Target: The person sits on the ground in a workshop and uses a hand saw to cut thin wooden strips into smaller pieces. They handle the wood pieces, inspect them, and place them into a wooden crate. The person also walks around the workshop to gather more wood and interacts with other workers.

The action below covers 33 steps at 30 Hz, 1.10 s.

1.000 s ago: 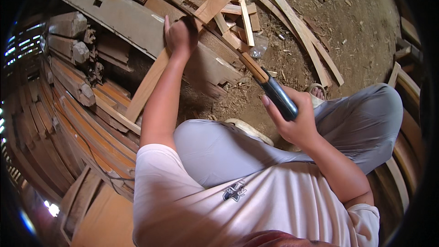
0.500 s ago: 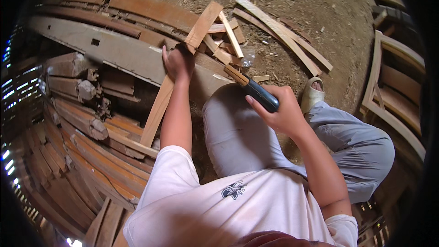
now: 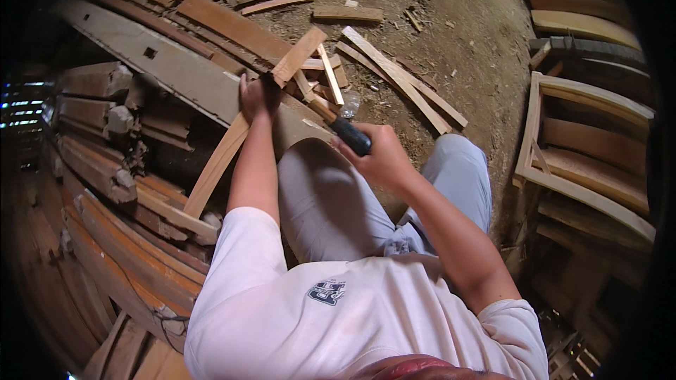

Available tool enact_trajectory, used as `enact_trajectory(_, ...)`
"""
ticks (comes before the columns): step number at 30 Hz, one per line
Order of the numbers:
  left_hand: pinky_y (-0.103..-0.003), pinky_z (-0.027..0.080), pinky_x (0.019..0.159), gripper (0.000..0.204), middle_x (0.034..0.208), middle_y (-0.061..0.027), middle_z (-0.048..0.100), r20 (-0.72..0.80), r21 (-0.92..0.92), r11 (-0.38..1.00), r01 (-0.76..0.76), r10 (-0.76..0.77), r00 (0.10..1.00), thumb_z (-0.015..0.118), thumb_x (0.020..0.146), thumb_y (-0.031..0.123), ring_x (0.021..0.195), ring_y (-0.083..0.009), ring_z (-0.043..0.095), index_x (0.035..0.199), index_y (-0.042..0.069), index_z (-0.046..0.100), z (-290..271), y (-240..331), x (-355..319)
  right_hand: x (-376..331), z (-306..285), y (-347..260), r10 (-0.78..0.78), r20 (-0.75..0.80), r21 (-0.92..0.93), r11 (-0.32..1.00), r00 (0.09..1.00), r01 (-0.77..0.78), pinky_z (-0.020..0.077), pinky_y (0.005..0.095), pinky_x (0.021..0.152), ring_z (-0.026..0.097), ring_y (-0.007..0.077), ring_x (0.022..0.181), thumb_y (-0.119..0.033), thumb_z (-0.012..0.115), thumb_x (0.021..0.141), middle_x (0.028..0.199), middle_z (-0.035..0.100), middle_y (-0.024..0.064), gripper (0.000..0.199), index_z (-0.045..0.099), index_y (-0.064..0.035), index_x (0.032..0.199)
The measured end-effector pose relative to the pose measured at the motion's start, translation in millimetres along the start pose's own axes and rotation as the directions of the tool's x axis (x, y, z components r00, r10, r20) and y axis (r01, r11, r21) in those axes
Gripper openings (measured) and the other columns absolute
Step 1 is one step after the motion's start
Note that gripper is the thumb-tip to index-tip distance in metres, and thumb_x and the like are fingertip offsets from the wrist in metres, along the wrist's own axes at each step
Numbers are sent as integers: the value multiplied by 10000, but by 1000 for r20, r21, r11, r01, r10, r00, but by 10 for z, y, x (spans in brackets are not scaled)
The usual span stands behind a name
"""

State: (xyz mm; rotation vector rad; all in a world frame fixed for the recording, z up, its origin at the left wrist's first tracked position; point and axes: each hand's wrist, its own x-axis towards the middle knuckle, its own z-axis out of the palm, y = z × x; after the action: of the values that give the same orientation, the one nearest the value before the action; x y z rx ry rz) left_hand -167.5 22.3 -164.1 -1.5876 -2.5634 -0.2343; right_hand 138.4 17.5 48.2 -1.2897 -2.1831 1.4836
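A pinkish-white T-shirt (image 3: 401, 309) has 2 short sleeves (image 3: 243, 243) and 1 dark chest emblem (image 3: 327, 293); the trousers (image 3: 327, 214) are grey.

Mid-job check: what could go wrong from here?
The tool in the right hand points toward the strip, near the left hand; a slip might strike that hand.

The strip slants across the board; it could shift if the left hand eases.

The left knee is close to the tool and might get caught.
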Motion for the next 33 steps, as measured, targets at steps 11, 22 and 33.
enact_trajectory(11,-352,358,1162,302,954,-142,729,6,54,987,154,-154,988,508,908,206,996,-270,655,817,72,763,744,-244,-6,55,-119,600,-122,3,92,988,993,121,434,336,538,472,142,539,-264,748,927,597,564,118,290,706,23,908)
enact_trajectory(22,-354,405,1155,303,871,-233,710,14,-38,968,247,-246,969,468,895,79,1070,-278,671,742,-30,707,177,36,-63,-39,-656,809,-72,155,124,991,985,53,444,308,515,538,157,490,-150,751,897,593,560,120,169,696,9,909)
enact_trajectory(33,-421,391,1156,89,769,-217,680,-5,108,991,80,-80,997,623,753,50,857,-330,679,727,24,704,411,-289,-177,462,-261,822,-133,139,214,971,981,102,494,325,547,640,208,526,-135,748,884,640,628,149,169,707,7,965)
